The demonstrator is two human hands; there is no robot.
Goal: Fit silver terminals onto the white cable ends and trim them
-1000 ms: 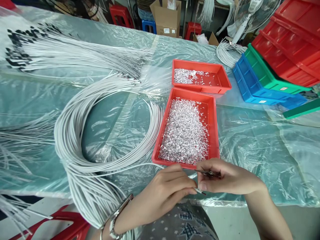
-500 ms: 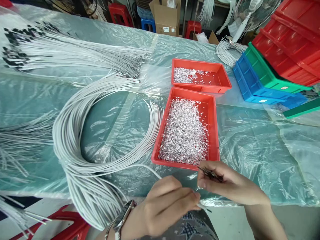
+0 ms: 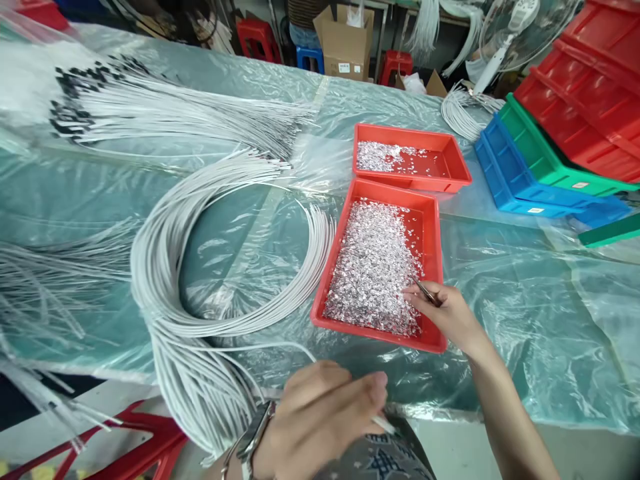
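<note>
Tweezers [image 3: 426,292], pinched in the right hand [image 3: 445,313], dip into metal bits heaping the near red tray [image 3: 433,267] mid-table. Left hand [image 3: 320,417] at the near table edge grips a white wire [image 3: 383,424] end beside the wire bundle [image 3: 165,293].

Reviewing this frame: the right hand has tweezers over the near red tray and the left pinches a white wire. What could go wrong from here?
1. The tweezers in the right hand dip into a dense heap of tiny metal pieces; they may lift several, or flick some over the tray rim.
2. The left hand holds the wire near its end beyond the table edge; it could slip from the grip.
</note>
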